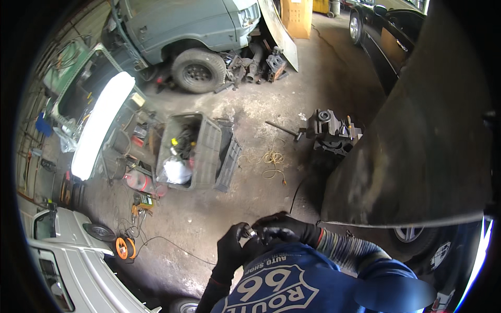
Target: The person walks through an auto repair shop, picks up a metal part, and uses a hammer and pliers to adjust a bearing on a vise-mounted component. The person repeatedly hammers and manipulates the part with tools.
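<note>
Both my hands wear black gloves and come together in front of my blue shirt, low in the middle of the head view. My left hand (234, 244) is closed, thumb and fingers curled about a small shiny metal part (251, 233). What kind of part it is stays too small to tell. My right hand (286, 228) lies against the other side of it, fingers bent inward. Whatever its fingers grip is hidden by the dark glove. A striped knit cuff (339, 245) covers my right forearm.
A dark raised panel (407, 156) fills the right side. Ahead lie a grey crate (203, 151) of odds and ends, a coiled yellow cord (272, 157) and an engine block (334, 130). An orange cable reel (125, 248) stands left, by a white vehicle (78, 266).
</note>
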The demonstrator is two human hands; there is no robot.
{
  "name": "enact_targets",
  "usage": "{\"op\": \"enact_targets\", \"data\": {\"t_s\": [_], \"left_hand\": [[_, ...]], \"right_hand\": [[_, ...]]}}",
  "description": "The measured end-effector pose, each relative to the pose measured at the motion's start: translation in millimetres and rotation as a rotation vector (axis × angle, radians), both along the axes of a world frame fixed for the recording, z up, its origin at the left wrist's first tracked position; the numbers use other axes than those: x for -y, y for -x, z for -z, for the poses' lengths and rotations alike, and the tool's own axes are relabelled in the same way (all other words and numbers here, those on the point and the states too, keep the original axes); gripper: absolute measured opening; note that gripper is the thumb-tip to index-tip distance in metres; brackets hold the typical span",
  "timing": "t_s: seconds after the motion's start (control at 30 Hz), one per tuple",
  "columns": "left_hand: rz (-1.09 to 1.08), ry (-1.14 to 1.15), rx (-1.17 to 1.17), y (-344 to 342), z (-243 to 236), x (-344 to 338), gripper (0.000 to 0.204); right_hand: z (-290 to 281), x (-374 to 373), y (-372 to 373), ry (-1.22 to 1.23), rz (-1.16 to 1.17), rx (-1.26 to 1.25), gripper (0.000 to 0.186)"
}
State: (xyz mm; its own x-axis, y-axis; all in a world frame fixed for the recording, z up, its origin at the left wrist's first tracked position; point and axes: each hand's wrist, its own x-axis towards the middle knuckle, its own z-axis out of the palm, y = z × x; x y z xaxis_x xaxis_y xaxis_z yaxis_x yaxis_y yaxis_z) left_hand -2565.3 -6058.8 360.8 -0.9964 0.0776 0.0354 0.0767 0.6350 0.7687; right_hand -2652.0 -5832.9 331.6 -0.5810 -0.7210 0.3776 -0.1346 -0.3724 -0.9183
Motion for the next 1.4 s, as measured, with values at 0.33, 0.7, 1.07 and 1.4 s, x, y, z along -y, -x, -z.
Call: {"op": "enact_targets", "data": {"t_s": [0.33,0.7,1.07,1.4], "left_hand": [[0.114,0.241,-0.146,261.3,12.3,-1.9,0.05],[0.548,0.111,0.09,636.1,27.6,12.3,0.062],[0.53,0.333,0.465,941.9,254.2,47.8,0.052],[0.493,0.554,0.995,1004.4,280.0,125.9,0.043]], "right_hand": [[26.2,36.9,211.6,-0.059,0.116,0.864,0.017],[24.9,-70.7,405.3,0.193,1.195,0.984,0.012],[192.3,-182.8,418.6,-0.057,2.292,0.918,0.026],[235.9,-151.7,497.0,-0.562,2.547,1.368,0.027]]}}
